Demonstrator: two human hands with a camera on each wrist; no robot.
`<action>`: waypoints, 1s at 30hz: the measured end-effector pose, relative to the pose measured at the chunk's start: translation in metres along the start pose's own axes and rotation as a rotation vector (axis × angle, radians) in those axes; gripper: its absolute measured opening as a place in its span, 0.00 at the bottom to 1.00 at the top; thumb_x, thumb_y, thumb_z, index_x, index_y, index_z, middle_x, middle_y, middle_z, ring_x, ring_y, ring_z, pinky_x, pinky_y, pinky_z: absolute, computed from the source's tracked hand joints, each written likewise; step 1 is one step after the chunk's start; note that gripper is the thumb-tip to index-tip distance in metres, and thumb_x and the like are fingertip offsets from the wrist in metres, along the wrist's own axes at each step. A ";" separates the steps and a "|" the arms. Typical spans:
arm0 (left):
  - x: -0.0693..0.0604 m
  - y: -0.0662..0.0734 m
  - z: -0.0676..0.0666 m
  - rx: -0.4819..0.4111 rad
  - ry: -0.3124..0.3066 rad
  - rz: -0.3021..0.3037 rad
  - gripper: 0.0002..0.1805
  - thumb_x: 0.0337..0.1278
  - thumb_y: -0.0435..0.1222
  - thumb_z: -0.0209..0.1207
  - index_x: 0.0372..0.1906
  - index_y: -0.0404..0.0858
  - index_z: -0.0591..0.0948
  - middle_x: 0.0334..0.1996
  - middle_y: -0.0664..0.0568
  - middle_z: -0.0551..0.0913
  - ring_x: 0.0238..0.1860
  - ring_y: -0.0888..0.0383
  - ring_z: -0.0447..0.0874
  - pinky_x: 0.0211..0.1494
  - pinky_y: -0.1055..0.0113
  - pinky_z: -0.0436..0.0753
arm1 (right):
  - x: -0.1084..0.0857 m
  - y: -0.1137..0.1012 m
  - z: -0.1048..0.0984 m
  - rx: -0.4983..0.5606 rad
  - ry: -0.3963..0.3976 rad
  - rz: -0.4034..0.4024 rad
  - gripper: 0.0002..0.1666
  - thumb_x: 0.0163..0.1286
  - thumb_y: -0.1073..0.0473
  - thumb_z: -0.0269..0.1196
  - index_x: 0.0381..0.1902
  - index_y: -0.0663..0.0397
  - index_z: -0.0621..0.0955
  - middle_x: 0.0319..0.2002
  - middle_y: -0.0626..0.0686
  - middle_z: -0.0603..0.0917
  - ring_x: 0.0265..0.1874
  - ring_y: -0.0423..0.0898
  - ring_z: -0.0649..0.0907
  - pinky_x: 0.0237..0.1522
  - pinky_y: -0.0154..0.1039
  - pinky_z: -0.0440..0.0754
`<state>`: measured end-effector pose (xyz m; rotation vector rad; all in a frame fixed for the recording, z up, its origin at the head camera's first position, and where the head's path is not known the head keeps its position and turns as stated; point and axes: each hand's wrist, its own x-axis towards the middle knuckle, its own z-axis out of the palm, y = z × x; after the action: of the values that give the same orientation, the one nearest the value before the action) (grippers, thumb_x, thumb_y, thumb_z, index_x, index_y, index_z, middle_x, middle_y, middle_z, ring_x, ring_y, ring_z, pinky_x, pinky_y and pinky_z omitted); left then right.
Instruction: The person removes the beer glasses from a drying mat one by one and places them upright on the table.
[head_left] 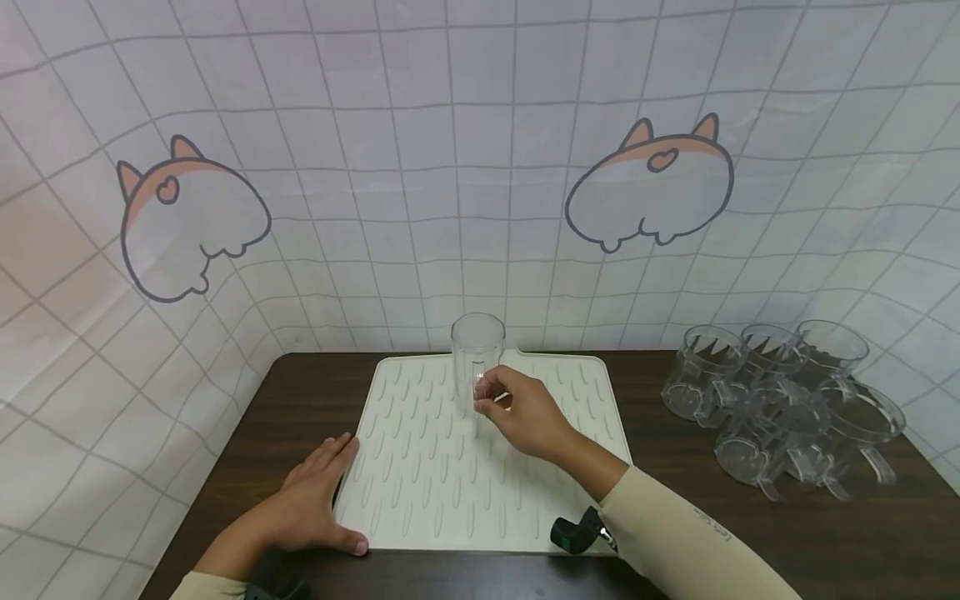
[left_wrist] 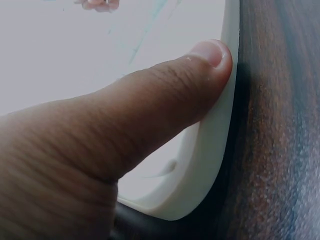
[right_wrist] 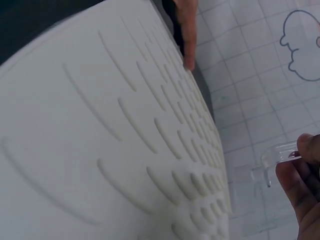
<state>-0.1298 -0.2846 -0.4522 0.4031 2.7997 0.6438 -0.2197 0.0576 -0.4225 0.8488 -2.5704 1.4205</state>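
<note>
A clear mug (head_left: 468,346) is upright over the back part of a white ridged mat (head_left: 427,517). My right hand (head_left: 525,412) pinches its handle between thumb and fingers, and in the right wrist view the clear handle (right_wrist: 280,152) shows between the fingertips. Whether the mug's base touches the mat, I cannot tell. At the mat's left front corner rests my left hand (head_left: 311,500), its fingers extended along the side edge. In the left wrist view the thumb (left_wrist: 155,95) lies across the mat's rim (left_wrist: 212,145).
Several clear mugs (head_left: 686,392) stand in a cluster on the right of the dark wooden table (head_left: 667,517). A white gridded curtain (head_left: 420,183) with cartoon animal drawings hangs behind and beside the table.
</note>
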 end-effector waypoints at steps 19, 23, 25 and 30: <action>0.001 -0.003 0.003 -0.006 0.000 -0.005 0.82 0.20 0.71 0.77 0.80 0.29 0.53 0.79 0.32 0.50 0.77 0.28 0.44 0.67 0.24 0.52 | -0.051 -0.004 -0.044 -0.006 0.003 -0.049 0.12 0.67 0.68 0.70 0.40 0.48 0.79 0.39 0.42 0.84 0.40 0.39 0.85 0.44 0.36 0.85; 0.001 -0.003 0.004 -0.004 0.000 -0.009 0.82 0.20 0.73 0.75 0.80 0.30 0.53 0.79 0.33 0.50 0.78 0.29 0.44 0.67 0.24 0.51 | -0.061 -0.005 -0.051 0.006 0.017 -0.046 0.12 0.66 0.68 0.71 0.40 0.48 0.80 0.38 0.43 0.85 0.39 0.38 0.85 0.44 0.35 0.85; 0.001 -0.003 0.004 -0.002 0.004 -0.005 0.82 0.20 0.73 0.76 0.80 0.29 0.53 0.79 0.32 0.50 0.77 0.29 0.44 0.67 0.24 0.52 | -0.065 -0.004 -0.054 0.010 0.023 -0.045 0.12 0.66 0.69 0.71 0.39 0.48 0.80 0.38 0.43 0.85 0.39 0.38 0.85 0.44 0.35 0.85; 0.002 -0.003 0.004 -0.003 0.005 -0.003 0.82 0.20 0.72 0.76 0.80 0.30 0.53 0.79 0.33 0.50 0.77 0.28 0.44 0.67 0.24 0.52 | -0.077 -0.001 -0.059 0.009 0.041 -0.050 0.13 0.66 0.69 0.71 0.39 0.47 0.80 0.38 0.41 0.84 0.39 0.38 0.85 0.44 0.37 0.85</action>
<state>-0.1306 -0.2850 -0.4573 0.3970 2.8033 0.6497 -0.1650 0.1377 -0.4132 0.8698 -2.4968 1.4220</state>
